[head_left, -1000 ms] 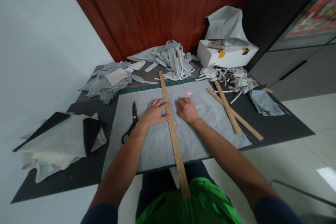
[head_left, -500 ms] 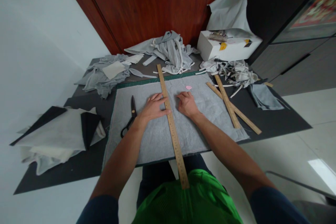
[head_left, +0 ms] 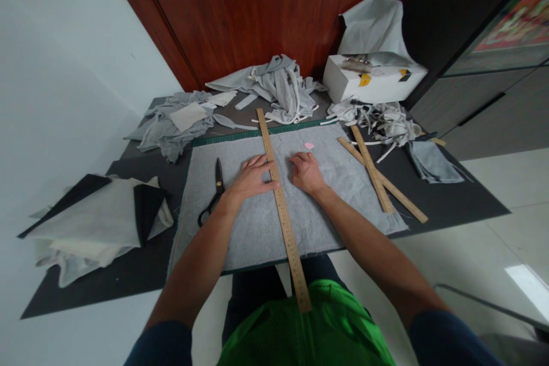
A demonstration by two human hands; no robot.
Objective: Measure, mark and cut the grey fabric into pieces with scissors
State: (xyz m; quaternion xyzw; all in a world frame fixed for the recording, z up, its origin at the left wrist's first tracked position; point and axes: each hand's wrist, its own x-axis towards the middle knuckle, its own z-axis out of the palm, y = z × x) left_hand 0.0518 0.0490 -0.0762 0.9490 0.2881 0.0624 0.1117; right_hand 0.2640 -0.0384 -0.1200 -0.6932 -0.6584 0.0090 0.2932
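Observation:
A long wooden ruler (head_left: 285, 223) lies lengthwise across a grey quilted cloth (head_left: 244, 234), its near end reaching past the table edge to the green garment on my front. My left hand (head_left: 254, 176) rests on the cloth with fingers spread, thumb and fingertips pressing on the ruler's left side. To the right of the ruler, my right hand (head_left: 306, 172) is closed low over the cloth, fingers curled together; whatever they hold is hidden. A small pink piece (head_left: 309, 146) lies just beyond it. Black-handled scissors (head_left: 219, 180) lie left of my left hand, partly behind my forearm.
Two more wooden rulers (head_left: 372, 170) lie crossed at the right. Grey fabric heaps (head_left: 285, 88) line the back, near a white box (head_left: 373, 83). Folded pale and black cloth (head_left: 94, 211) sits at the left. A green cutting mat (head_left: 227, 137) shows under the quilted cloth.
The view has tilted slightly, so everything sits a little lower. Both hands and the ruler keep their places on the cloth.

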